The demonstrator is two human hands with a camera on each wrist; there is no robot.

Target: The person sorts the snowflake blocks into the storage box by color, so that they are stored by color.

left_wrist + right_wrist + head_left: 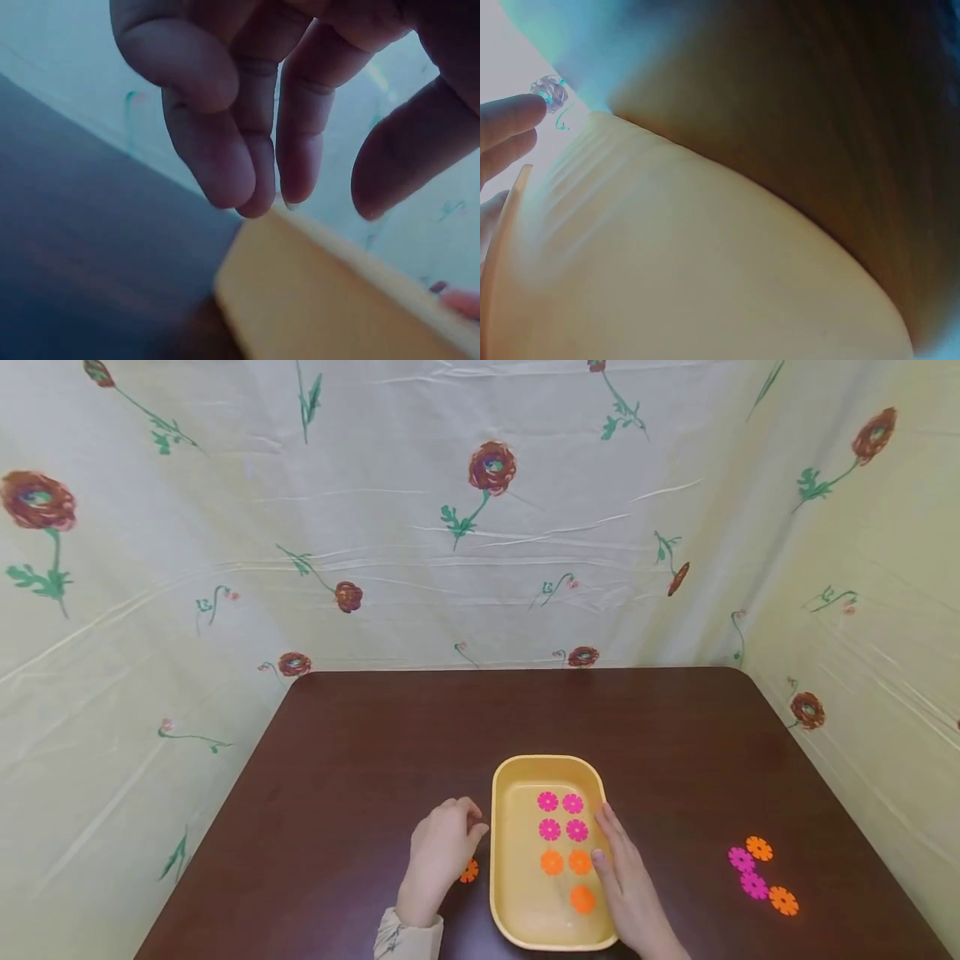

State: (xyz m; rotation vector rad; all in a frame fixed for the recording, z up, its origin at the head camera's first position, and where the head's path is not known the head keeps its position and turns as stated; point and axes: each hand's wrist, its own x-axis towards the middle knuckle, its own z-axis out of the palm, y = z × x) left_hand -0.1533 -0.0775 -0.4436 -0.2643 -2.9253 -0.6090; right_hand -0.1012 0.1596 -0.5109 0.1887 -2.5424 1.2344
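A yellow tray (517, 877) stands near the front middle of the dark table (375, 735). In it lie several pink flower discs (561, 816) and three orange ones (567, 877). My left hand (450, 843) hovers just left of the tray with loosely curled fingers and holds nothing. One orange disc (469, 870) lies on the table under its edge. The left wrist view shows the left hand (300, 172) empty above the tray's wall (315, 300). My right hand (622, 868) rests with straight fingers along the tray's right rim. Its fingers (510, 124) show beside the tray wall (667, 262).
Two pink discs (747, 872) and two orange discs (772, 875) lie in a cluster at the table's right front. Flowered cloth (480, 527) hangs behind and at both sides of the table.
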